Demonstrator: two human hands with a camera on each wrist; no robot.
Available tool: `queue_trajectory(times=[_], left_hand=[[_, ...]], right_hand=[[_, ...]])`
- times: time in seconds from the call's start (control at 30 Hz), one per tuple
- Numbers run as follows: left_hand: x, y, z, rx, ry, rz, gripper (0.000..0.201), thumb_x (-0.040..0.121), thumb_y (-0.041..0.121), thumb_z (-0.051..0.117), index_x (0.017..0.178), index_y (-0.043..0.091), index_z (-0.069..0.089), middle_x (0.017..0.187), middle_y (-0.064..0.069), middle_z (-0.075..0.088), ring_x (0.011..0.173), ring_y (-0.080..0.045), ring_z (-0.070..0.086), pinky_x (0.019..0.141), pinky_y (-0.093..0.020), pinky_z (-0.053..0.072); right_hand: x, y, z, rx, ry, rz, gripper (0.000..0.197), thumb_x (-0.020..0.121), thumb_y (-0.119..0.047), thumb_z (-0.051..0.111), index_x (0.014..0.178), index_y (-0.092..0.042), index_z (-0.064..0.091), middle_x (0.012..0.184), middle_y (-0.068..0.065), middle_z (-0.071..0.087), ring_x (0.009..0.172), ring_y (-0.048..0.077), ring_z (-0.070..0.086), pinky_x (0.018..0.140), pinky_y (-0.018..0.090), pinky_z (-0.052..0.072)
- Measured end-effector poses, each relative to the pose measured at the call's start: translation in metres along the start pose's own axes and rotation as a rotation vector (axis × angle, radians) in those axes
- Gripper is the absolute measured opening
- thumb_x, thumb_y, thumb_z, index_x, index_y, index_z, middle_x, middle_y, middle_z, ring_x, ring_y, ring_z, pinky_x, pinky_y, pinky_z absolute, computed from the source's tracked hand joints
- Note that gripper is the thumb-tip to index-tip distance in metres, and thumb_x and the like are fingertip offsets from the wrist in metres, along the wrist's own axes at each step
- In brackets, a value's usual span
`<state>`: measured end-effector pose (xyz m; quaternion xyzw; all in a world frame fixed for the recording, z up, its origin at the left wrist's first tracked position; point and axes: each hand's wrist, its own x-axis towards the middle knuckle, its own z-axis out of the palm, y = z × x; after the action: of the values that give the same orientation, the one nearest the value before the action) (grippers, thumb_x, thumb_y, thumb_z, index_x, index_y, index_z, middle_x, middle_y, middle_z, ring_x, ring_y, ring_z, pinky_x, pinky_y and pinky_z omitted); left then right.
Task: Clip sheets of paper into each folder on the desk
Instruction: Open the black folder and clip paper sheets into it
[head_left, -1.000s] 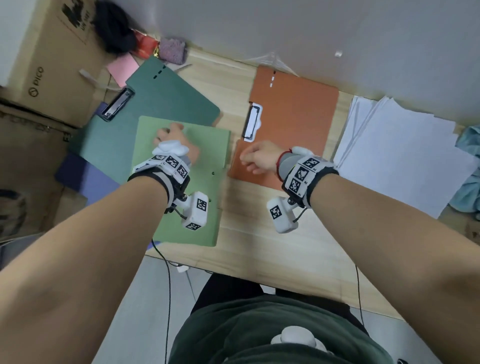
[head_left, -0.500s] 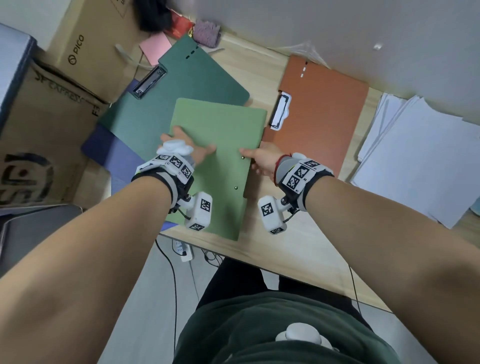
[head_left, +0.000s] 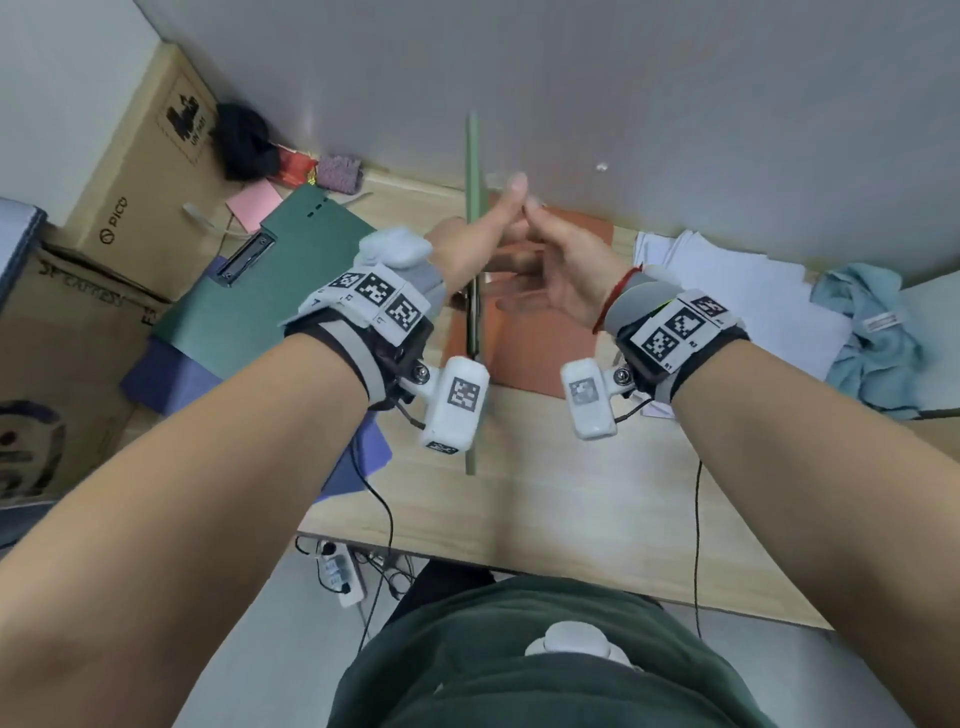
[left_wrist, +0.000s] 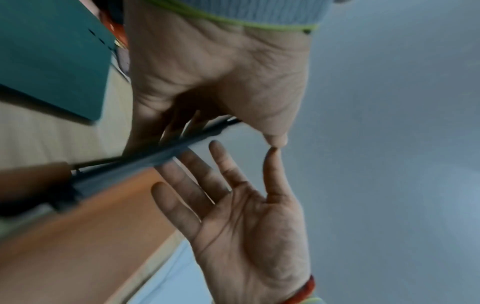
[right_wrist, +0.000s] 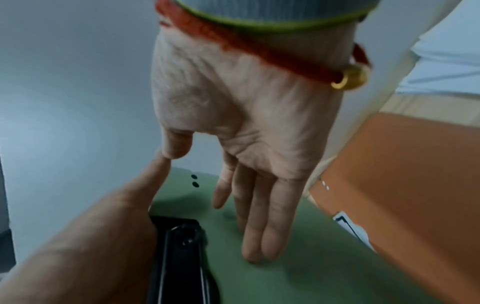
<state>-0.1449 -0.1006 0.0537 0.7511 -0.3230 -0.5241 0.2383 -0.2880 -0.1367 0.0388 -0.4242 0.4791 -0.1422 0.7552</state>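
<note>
The light green folder (head_left: 471, 156) stands upright on its edge, seen edge-on in the head view, above the orange folder (head_left: 535, 353). My left hand (head_left: 462, 244) holds it, fingers on its left face and thumb on the right face. In the right wrist view the green face (right_wrist: 298, 267) carries a black clip (right_wrist: 182, 257). My right hand (head_left: 561, 260) lies flat against that face with straight fingers (right_wrist: 259, 236). The two thumbs touch at their tips (left_wrist: 272, 146). A stack of white paper (head_left: 727, 291) lies at the right.
A dark green folder (head_left: 260, 291) with a metal clip lies at the left over a purple one (head_left: 156, 374). Cardboard boxes (head_left: 104, 208) stand further left. A blue cloth (head_left: 872, 332) is at the far right. The grey wall runs close behind the desk.
The light green folder lay flat under both hands; now it is tipped up on edge and shifted right over the orange folder. Both hands rose with it.
</note>
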Motion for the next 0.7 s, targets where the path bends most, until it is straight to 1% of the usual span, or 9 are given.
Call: queue_trajectory(times=[0.1,0.23,0.27,0.33,0.4,0.5,0.57,0.63,0.7], left_hand=[[-0.005,0.016,0.017,-0.034,0.055,0.056,0.056,0.071,0.054,0.066,0.112,0.016,0.070,0.104,-0.007,0.073,0.094,-0.029,0.070,0.087,-0.046,0.058],[-0.005,0.012,0.040,-0.065,0.079,0.041,0.040,0.080,0.027,0.074,0.112,0.006,0.067,0.106,-0.014,0.073,0.096,-0.032,0.071,0.085,-0.049,0.059],[-0.005,0.008,0.047,-0.059,0.081,0.017,0.041,0.083,0.026,0.075,0.115,0.003,0.064,0.109,-0.015,0.071,0.097,-0.033,0.070,0.085,-0.049,0.059],[-0.003,-0.005,0.062,-0.055,0.050,-0.011,0.042,0.084,0.026,0.076,0.115,0.001,0.061,0.114,-0.018,0.069,0.101,-0.035,0.069,0.089,-0.052,0.057],[0.001,-0.020,0.072,-0.070,0.005,-0.035,0.041,0.082,0.026,0.078,0.111,0.002,0.061,0.114,-0.020,0.070,0.103,-0.036,0.069,0.090,-0.053,0.057],[0.014,-0.052,0.087,-0.095,-0.042,-0.105,0.055,0.076,0.032,0.084,0.118,0.005,0.062,0.112,-0.015,0.072,0.100,-0.033,0.071,0.088,-0.053,0.057],[0.018,-0.069,0.099,-0.091,-0.082,-0.149,0.065,0.065,0.042,0.089,0.114,0.009,0.061,0.111,-0.011,0.072,0.098,-0.030,0.071,0.085,-0.052,0.058],[0.014,-0.077,0.110,-0.068,-0.114,-0.162,0.040,0.078,0.031,0.083,0.102,0.010,0.060,0.110,-0.011,0.070,0.097,-0.028,0.070,0.086,-0.050,0.059],[0.012,-0.085,0.118,-0.060,-0.140,-0.185,0.040,0.081,0.028,0.080,0.110,0.008,0.061,0.110,-0.010,0.072,0.097,-0.027,0.071,0.089,-0.048,0.058]], right_hand=[[-0.018,-0.003,-0.032,-0.002,0.075,-0.043,0.055,0.099,-0.055,0.040,0.125,-0.012,0.060,0.113,0.014,0.073,0.099,0.032,0.072,0.088,0.042,0.058],[-0.027,0.025,-0.069,-0.098,0.332,-0.007,0.017,0.098,-0.033,0.057,0.100,-0.016,0.061,0.080,0.000,0.068,0.073,0.018,0.062,0.084,0.037,0.053],[-0.028,0.038,-0.085,-0.180,0.430,0.019,0.013,0.095,-0.030,0.061,0.098,-0.017,0.060,0.078,-0.002,0.062,0.073,0.016,0.057,0.083,0.037,0.050],[-0.034,0.069,-0.115,-0.333,0.561,0.100,0.034,0.088,-0.034,0.067,0.115,-0.015,0.059,0.085,-0.004,0.055,0.081,0.016,0.053,0.085,0.036,0.047],[-0.046,0.094,-0.134,-0.361,0.569,0.202,0.056,0.086,-0.037,0.069,0.133,-0.015,0.051,0.104,0.000,0.055,0.093,0.018,0.054,0.092,0.038,0.047],[-0.064,0.128,-0.147,-0.263,0.482,0.303,0.048,0.088,-0.036,0.068,0.130,-0.019,0.051,0.120,0.001,0.057,0.111,0.020,0.056,0.096,0.040,0.049],[-0.072,0.148,-0.152,-0.204,0.453,0.320,0.054,0.087,-0.034,0.070,0.134,-0.019,0.050,0.124,0.002,0.059,0.113,0.021,0.059,0.093,0.038,0.050],[-0.079,0.166,-0.156,-0.212,0.456,0.329,0.056,0.088,-0.031,0.070,0.138,-0.018,0.048,0.120,0.004,0.059,0.106,0.022,0.060,0.093,0.037,0.050],[-0.083,0.181,-0.162,-0.231,0.470,0.340,0.052,0.089,-0.028,0.069,0.136,-0.018,0.050,0.117,0.006,0.058,0.099,0.022,0.059,0.090,0.035,0.051]])
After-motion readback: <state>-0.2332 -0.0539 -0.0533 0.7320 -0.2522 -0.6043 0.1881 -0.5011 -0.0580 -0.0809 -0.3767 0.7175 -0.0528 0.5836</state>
